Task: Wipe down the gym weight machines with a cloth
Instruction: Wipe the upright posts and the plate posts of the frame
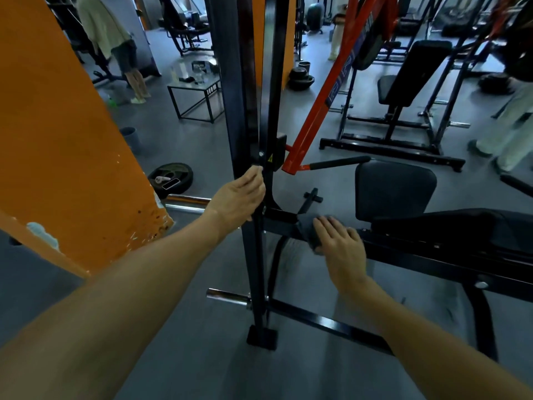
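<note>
Left hand: curled round black upright post, gripping.
Right hand: fingers flat, pressed on dark cloth.
Cloth: draped over horizontal frame bar, apparently wrapped partway round.

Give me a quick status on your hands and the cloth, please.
Left hand grips the black upright. Right hand presses the dark cloth flat on the frame bar. Nothing blocking the bar ahead.

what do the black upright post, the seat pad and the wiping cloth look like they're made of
Black upright post: likely painted steel, smooth with glossy reflections. Black seat pad: seemingly padded vinyl or leatherette, with a soft sheen and rounded edges. Dark grey wiping cloth: soft woven fabric, matte and folded under the right hand.
</note>
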Action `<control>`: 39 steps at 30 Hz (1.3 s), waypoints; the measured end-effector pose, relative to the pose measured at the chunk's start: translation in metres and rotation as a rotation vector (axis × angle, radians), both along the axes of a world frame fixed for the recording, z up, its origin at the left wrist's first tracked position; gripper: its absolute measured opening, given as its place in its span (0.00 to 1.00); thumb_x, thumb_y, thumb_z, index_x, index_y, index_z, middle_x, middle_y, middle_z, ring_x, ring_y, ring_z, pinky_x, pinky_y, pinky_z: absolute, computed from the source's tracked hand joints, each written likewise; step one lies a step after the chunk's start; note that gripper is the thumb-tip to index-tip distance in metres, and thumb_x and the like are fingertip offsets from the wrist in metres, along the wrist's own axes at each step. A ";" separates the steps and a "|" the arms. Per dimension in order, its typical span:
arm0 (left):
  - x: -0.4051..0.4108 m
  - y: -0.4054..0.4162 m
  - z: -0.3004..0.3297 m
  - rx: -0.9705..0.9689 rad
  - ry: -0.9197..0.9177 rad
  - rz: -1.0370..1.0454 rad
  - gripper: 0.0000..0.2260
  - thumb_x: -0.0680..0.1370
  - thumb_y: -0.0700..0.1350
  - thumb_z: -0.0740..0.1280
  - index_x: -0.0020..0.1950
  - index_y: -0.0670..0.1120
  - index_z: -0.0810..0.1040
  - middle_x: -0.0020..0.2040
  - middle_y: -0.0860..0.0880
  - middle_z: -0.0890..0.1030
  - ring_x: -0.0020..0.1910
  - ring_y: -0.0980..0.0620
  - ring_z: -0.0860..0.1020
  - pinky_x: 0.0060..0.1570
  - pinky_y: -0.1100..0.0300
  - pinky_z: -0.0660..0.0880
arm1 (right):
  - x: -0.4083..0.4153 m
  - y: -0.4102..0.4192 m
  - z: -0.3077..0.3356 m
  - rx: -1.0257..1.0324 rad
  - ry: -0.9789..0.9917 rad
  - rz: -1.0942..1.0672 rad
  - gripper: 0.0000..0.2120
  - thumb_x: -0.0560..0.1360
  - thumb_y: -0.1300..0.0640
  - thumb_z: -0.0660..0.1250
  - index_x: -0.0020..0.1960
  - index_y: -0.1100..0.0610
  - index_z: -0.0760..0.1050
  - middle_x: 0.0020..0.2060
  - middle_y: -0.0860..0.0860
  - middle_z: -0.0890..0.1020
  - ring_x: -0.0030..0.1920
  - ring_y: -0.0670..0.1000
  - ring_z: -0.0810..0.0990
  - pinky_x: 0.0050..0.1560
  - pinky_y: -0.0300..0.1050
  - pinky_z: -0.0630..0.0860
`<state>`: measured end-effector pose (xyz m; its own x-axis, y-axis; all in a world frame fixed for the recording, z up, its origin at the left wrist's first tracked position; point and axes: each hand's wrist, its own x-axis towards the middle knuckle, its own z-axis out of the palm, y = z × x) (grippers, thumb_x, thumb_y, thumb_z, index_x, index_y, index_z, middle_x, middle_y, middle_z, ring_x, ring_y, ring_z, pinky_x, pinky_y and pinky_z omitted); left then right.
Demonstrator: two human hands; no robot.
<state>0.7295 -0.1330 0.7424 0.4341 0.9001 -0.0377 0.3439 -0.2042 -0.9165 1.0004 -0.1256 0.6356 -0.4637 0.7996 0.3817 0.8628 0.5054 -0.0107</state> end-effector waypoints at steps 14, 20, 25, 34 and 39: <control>-0.010 0.003 -0.009 0.025 0.036 -0.016 0.31 0.82 0.57 0.61 0.76 0.36 0.63 0.73 0.39 0.69 0.77 0.35 0.60 0.75 0.37 0.36 | -0.124 0.007 -0.008 0.186 0.024 0.018 0.16 0.76 0.63 0.67 0.64 0.63 0.75 0.61 0.59 0.81 0.61 0.61 0.78 0.60 0.56 0.73; 0.000 -0.002 -0.004 0.003 0.033 0.043 0.29 0.82 0.56 0.61 0.76 0.38 0.65 0.72 0.40 0.69 0.77 0.36 0.60 0.78 0.42 0.47 | -0.118 0.005 -0.017 0.169 0.021 0.011 0.26 0.76 0.57 0.72 0.71 0.62 0.73 0.68 0.58 0.78 0.69 0.59 0.76 0.67 0.55 0.72; 0.035 -0.009 -0.014 -0.126 -0.189 0.141 0.31 0.82 0.52 0.61 0.79 0.36 0.60 0.77 0.35 0.64 0.77 0.36 0.60 0.76 0.45 0.56 | -0.042 -0.002 -0.015 0.095 -0.017 -0.055 0.32 0.71 0.58 0.77 0.72 0.62 0.72 0.68 0.58 0.78 0.69 0.59 0.76 0.68 0.54 0.71; 0.057 -0.024 -0.048 -0.257 -0.511 0.301 0.36 0.81 0.47 0.63 0.82 0.39 0.47 0.82 0.39 0.56 0.81 0.43 0.57 0.78 0.43 0.38 | 0.056 -0.012 -0.014 0.033 -0.024 -0.264 0.35 0.68 0.60 0.80 0.72 0.63 0.73 0.69 0.59 0.77 0.70 0.59 0.74 0.69 0.53 0.67; 0.060 -0.027 -0.053 -0.273 -0.627 0.309 0.36 0.81 0.47 0.62 0.82 0.39 0.46 0.82 0.39 0.54 0.81 0.42 0.54 0.80 0.46 0.39 | -0.024 -0.004 -0.017 0.079 -0.016 -0.159 0.33 0.67 0.57 0.81 0.70 0.62 0.75 0.67 0.57 0.79 0.69 0.57 0.76 0.68 0.51 0.68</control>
<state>0.7896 -0.1603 0.6895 0.1767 0.9785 -0.1062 0.8634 -0.2059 -0.4607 0.9761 -0.1294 0.6190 -0.3399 0.8312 0.4400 0.9318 0.3610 0.0379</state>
